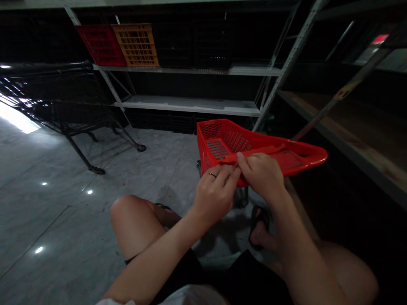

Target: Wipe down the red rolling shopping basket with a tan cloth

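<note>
A red plastic basket (213, 132) with mesh walls sits on a small wheeled cart frame in front of me. It tapers to a rounded red end on the right. My left hand (217, 186), with a ring on one finger, curls its fingers over the basket's near edge. Beside it, my right hand (262, 173) is closed at the same edge, its thumb against the left fingertips. A flat red strip (254, 151) runs across the basket just beyond the hands. Whether the fingers also pinch something small is hidden.
A dark wire cart (60, 97) on casters stands to the left. Behind are metal shelves (190, 104) with a red crate (103, 44), a yellow crate (136, 44) and dark crates. A wooden shelf (349, 131) is close on the right. My legs flank the cart.
</note>
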